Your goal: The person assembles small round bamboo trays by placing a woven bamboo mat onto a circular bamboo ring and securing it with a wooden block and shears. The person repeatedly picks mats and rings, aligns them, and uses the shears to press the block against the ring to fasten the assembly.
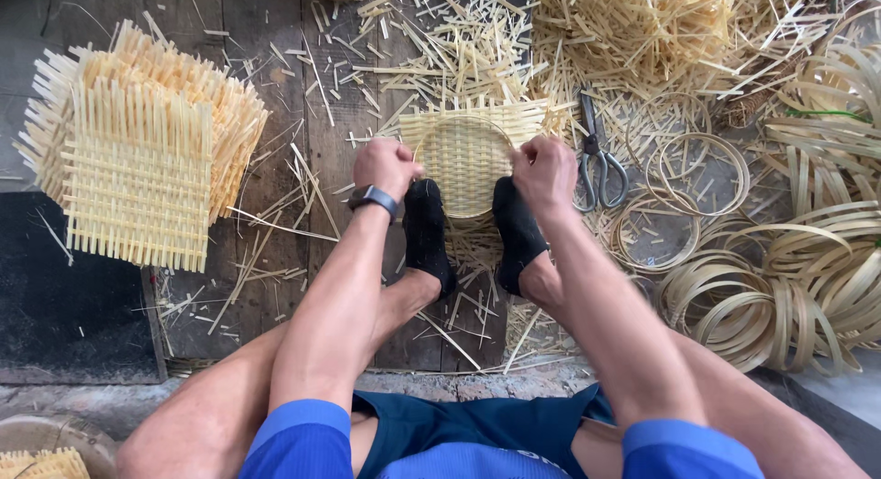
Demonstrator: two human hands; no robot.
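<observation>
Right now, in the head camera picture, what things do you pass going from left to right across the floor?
Stack of woven mats → left hand → round woven basket → right hand → scissors → pile of bamboo hoops.

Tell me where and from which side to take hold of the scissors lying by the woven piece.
Grip the scissors at the two finger loops, coming from the near side by the right hand. They lie flat with the loops toward the person and the blades pointing away, so the loops are the closest, safest hold.

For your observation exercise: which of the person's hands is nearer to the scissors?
Right. The right hand grips the woven mat's edge just beside the scissors; the left hand holds the mat's far side.
</observation>
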